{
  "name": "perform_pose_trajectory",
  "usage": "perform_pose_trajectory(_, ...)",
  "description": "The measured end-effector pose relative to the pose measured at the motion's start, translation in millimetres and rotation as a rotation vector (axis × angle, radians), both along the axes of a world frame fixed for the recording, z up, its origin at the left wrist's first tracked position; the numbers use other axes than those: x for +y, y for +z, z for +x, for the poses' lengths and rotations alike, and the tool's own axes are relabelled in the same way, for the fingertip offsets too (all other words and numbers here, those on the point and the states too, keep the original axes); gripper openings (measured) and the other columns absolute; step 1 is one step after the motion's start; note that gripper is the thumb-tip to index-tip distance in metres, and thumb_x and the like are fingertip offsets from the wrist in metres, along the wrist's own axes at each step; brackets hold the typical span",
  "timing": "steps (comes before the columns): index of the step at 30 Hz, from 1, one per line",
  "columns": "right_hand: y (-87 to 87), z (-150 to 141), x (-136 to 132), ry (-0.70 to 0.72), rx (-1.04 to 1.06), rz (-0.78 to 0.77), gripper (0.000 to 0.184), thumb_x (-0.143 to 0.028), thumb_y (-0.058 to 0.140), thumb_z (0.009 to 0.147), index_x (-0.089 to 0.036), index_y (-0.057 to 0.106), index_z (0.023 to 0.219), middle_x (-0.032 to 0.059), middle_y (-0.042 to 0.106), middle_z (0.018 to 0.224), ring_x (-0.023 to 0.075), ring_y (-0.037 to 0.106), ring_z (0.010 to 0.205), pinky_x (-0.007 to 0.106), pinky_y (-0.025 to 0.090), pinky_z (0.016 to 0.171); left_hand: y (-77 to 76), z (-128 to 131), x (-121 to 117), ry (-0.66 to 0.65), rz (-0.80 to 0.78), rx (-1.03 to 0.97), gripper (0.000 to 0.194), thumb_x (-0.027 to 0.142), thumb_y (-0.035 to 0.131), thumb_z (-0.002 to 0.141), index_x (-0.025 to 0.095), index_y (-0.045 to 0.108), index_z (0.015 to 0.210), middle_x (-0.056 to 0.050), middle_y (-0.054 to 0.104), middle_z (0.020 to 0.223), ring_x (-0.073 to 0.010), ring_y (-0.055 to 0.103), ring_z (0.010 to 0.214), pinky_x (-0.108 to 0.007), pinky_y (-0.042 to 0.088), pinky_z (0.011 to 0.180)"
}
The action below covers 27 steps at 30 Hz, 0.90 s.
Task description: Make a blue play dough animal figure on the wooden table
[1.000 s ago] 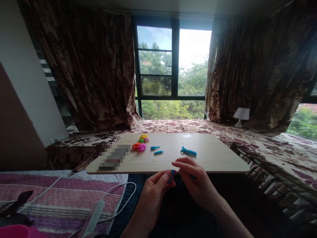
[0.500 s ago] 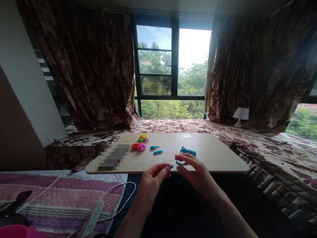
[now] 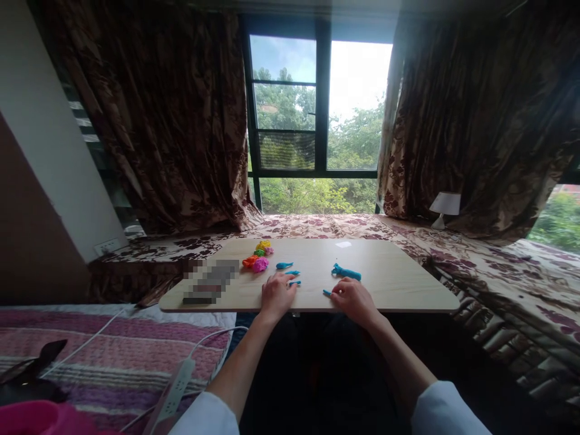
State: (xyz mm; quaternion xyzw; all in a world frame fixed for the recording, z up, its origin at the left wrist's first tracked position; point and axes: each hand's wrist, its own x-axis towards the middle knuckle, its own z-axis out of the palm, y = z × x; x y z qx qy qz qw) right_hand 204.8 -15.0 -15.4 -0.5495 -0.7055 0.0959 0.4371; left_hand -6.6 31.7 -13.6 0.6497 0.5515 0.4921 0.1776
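Observation:
My left hand [image 3: 276,297] is low over the front part of the table, its fingers curled together at a small blue clay roll [image 3: 295,282]. Just beyond its fingertips lie two more blue clay pieces, a tapered one [image 3: 284,265] and a thin one partly hidden by the hand. My right hand [image 3: 354,299] pinches a short blue clay stick [image 3: 327,292] near the tabletop, and its left end sticks out past the fingers. Behind that hand rests a thicker blue clay lump [image 3: 347,272] with a ragged left end.
Yellow, green, orange and pink clay lumps [image 3: 260,264] sit together on the wooden table [image 3: 389,260], left of centre. A blurred-out dark rectangle [image 3: 211,281] lies at the left end. A white scrap [image 3: 343,244] is near the far edge. A power strip [image 3: 174,386] stands at lower left.
Both hands have moved apart and down to the tabletop. My left hand has carried its blue piece left, beside the other two. The right hand's blue piece is now lower.

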Motion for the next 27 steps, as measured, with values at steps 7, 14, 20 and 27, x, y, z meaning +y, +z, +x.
perform_pose_trajectory(7, 27.9, -12, -31, 0.145, 0.165, 0.001, 0.015, -0.028, 0.054, 0.081, -0.017, 0.062, 0.088, 0.0026, 0.066, 0.076, 0.0156, 0.062, 0.068, 0.027, 0.048, 0.062, 15.1, 8, -63, -0.115, 0.01, -0.184, 0.027, 0.034, 0.052, 0.079, 0.021, 0.067, 0.097, -0.006, 0.067, 0.096, -0.021, 0.059, 0.094, -0.033, 0.043, 0.086)
perform_pose_trajectory(14, 48.1, -43, -80, 0.325, 0.306, 0.133, 0.008, -0.018, 0.059, 0.078, -0.019, 0.063, 0.085, 0.0026, 0.062, 0.087, 0.0143, 0.059, 0.074, 0.027, 0.048, 0.066, 26.0, 36, -117, -0.47, -0.278, -0.918, 0.029, 0.034, 0.062, 0.074, 0.016, 0.068, 0.096, -0.009, 0.069, 0.096, -0.0212, 0.06, 0.093, -0.032, 0.045, 0.082)
perform_pose_trajectory(20, 71.5, -30, -98, 0.407, 0.171, 0.188, 0.029, -0.01, 0.048, 0.084, -0.023, 0.061, 0.106, 0.005, 0.057, 0.103, 0.017, 0.054, 0.097, 0.031, 0.045, 0.084, 47.0, 28, -136, -0.461, -0.347, -0.877, 0.027, 0.032, 0.066, 0.071, 0.014, 0.071, 0.091, -0.007, 0.07, 0.079, -0.0178, 0.061, 0.078, -0.033, 0.045, 0.082)
perform_pose_trajectory(27, 89.2, -32, -107, 0.469, 0.134, 0.175, 0.035, -0.008, 0.046, 0.085, -0.025, 0.06, 0.111, 0.0048, 0.054, 0.106, 0.016, 0.053, 0.098, 0.029, 0.045, 0.083, 57.6, 27, -148, -0.461, -0.34, -0.785, 0.024, 0.032, 0.064, 0.073, 0.016, 0.072, 0.089, -0.003, 0.063, 0.067, -0.0138, 0.054, 0.07, -0.027, 0.043, 0.072)
